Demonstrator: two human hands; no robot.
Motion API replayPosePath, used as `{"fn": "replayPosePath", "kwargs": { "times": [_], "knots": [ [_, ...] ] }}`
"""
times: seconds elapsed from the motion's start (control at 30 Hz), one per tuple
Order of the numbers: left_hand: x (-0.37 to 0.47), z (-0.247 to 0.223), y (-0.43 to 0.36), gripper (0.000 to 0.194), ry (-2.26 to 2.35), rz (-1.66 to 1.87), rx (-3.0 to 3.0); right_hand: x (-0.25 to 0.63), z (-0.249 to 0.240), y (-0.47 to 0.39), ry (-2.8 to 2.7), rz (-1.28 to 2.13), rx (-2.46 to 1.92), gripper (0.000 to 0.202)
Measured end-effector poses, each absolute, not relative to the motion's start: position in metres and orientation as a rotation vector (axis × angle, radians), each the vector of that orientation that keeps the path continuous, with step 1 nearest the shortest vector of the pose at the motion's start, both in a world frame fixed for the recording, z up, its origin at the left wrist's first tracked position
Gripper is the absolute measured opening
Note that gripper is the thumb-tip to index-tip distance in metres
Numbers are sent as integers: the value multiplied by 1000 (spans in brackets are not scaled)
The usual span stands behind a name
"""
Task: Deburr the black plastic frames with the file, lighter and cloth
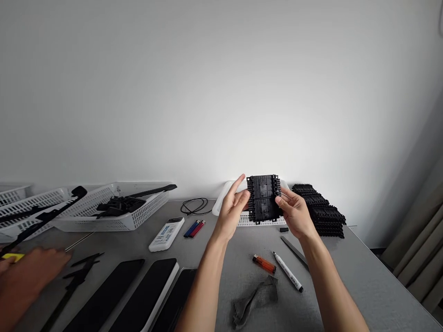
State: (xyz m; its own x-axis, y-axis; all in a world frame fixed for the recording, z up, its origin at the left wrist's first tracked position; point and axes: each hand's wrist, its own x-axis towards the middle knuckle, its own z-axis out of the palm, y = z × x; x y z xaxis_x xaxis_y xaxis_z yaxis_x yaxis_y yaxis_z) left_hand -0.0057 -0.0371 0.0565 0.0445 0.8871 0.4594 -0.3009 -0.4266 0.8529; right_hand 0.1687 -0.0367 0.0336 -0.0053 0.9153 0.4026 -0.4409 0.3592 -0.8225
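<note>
Near part of the grey bench [374,295]: three flat black-faced slabs [143,295] lie side by side left of the forearms; a crumpled dark cloth [258,297] lies between the forearms. Left of the slabs is a black caliper [78,276]; at the left edge of the view, another person's hand [34,272] is beside a yellow object [13,256]. Beyond the cloth, an orange lighter [264,264] and a white marker [288,272] lie near a flat grey strip [294,251], partly hidden by the right forearm. Above the bench, the left hand [230,210] and right hand [294,210] hold a ribbed black panel [263,198] upright by opposite sides, fingers narrowed on it, left index finger raised. Farther left: a white case [166,234], blue lighter [191,228], red lighter [197,228] and looped cable [194,206]. Along the far edge: white baskets [129,222], one behind the panel, and, toward the far right corner, stacked black panels [325,216].
</note>
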Motion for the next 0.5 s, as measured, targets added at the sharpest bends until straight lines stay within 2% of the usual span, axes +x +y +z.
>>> {"fn": "replayPosePath", "kwargs": {
  "times": [0.13, 0.33, 0.5],
  "knots": [
    [-6, 57, -38, 42, 659, 1363, 1477, 167, 34, -37, -1141, 1066, -546, 48],
    [-8, 54, -34, 32, 753, 1508, 1462, 166, 33, -42, -1198, 891, -781, 46],
    [-13, 50, -30, 41, 855, 1620, 1534, 184, 37, -43, -1439, 609, -1117, 53]
  ]
}}
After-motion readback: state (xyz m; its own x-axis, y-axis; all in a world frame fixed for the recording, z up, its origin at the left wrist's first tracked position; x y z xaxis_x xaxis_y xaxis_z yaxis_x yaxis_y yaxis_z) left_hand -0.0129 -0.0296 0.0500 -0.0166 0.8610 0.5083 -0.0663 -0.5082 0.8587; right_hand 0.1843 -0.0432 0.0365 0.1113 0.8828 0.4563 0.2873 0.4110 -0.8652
